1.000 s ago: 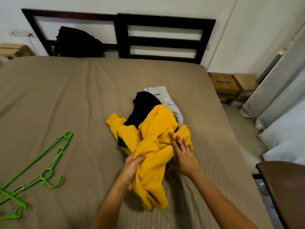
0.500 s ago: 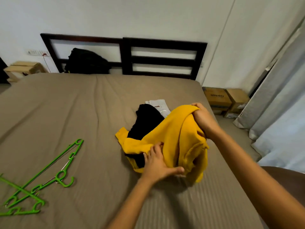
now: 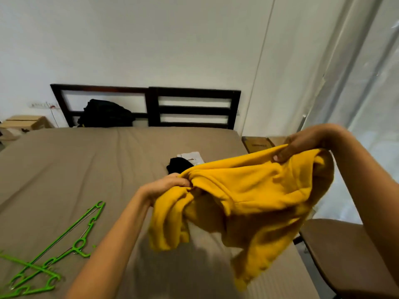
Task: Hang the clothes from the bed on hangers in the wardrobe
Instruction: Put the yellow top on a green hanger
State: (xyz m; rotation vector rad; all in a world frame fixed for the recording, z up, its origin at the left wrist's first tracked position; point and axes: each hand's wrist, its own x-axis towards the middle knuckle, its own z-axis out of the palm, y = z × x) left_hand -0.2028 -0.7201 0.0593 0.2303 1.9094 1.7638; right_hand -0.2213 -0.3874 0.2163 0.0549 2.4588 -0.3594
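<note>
A yellow garment hangs in the air above the bed, stretched between both hands. My left hand grips its left edge. My right hand holds its upper right edge, higher up. Behind the garment a black garment and a white one lie on the bed, partly hidden. Green plastic hangers lie on the bed at the lower left. No wardrobe is in view.
A dark headboard stands at the far end with a black bag against it. Cardboard boxes sit at the far left and right of the bed. A brown chair and pale curtains are on the right.
Both hands have lifted the yellow garment off the bed and pulled it apart, my right hand rising to the right. The view has tilted upward.
</note>
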